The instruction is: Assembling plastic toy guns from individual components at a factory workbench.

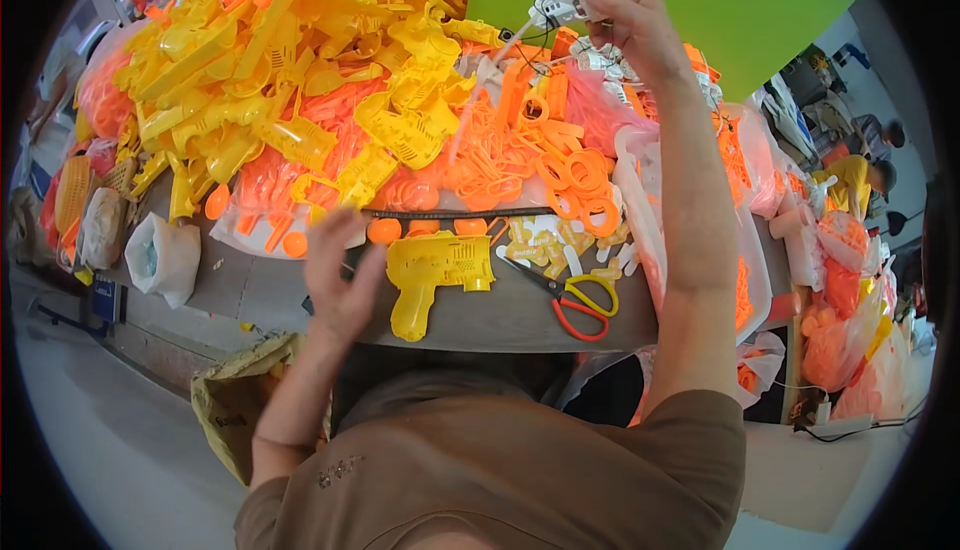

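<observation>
Up at the far right of the table, my right hand (625,25) pinches a small white plastic part with black wires (562,10). A thin pale tube or strip slants down from beside that part. My left hand (345,275), slightly blurred, hovers over the near edge of the table with thumb and fingers apart and nothing visible in it. Just right of it lies a yellow toy-gun half shell (440,265), its handle toward me. Scissors (582,308) with one red and one yellow handle loop rest to the right of the shell.
A tall heap of yellow shells (230,80) covers the table's far left. Orange rings (580,175) and other orange pieces fill the middle. Small pale pieces (545,245) lie beyond the scissors. A white bag (163,260) stands at left. People (860,185) are at far right.
</observation>
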